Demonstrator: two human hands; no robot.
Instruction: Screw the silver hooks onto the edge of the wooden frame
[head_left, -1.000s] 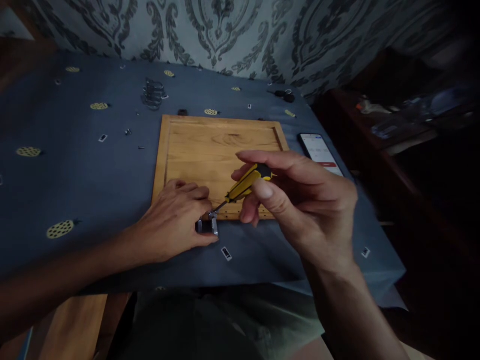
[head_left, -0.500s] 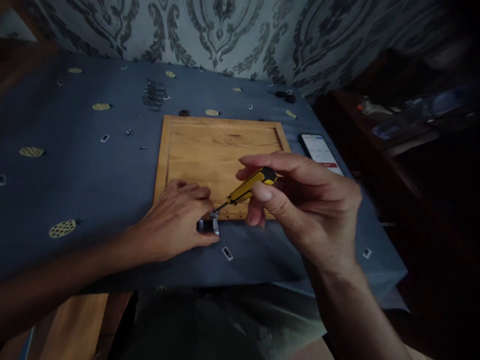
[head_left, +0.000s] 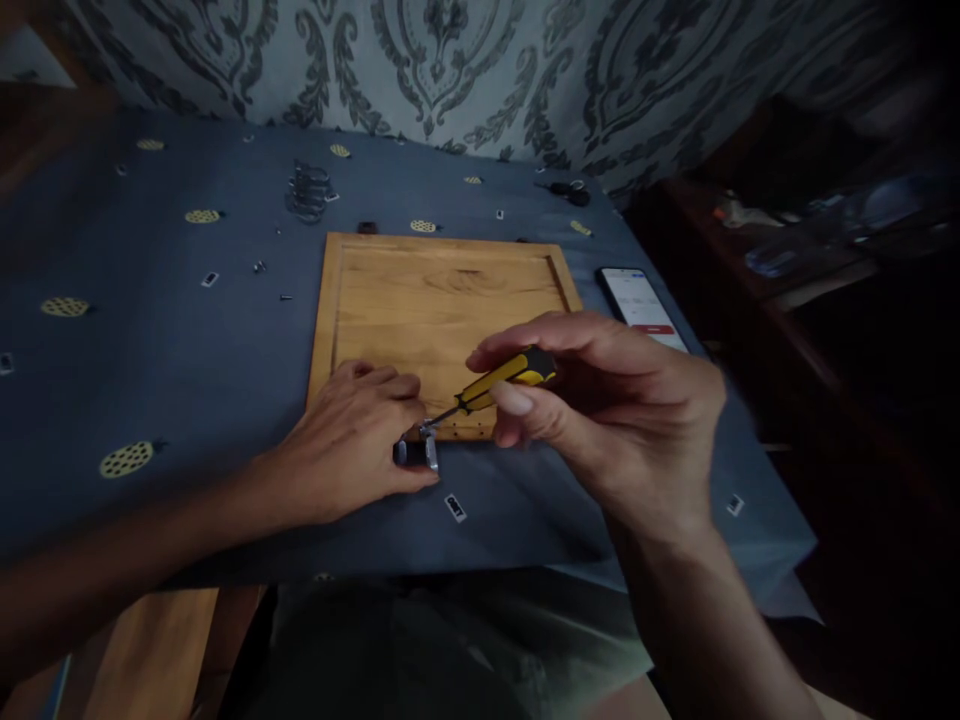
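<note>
On the counter (head_left: 225, 350): board (head_left: 427, 315) lying flat | left hand (head_left: 356, 440): fingers clamped on the bracket (head_left: 432, 453) at board's near edge, prob so it won't wander | right hand (head_left: 626, 420): fingers gripping screwdriver (head_left: 491, 385), slanted, tip at bracket

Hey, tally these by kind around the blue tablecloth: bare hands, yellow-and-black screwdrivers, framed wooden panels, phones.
Hands: 2, left hand and right hand
Yellow-and-black screwdriver: 1
Framed wooden panel: 1
Phone: 1
Total: 5
</note>
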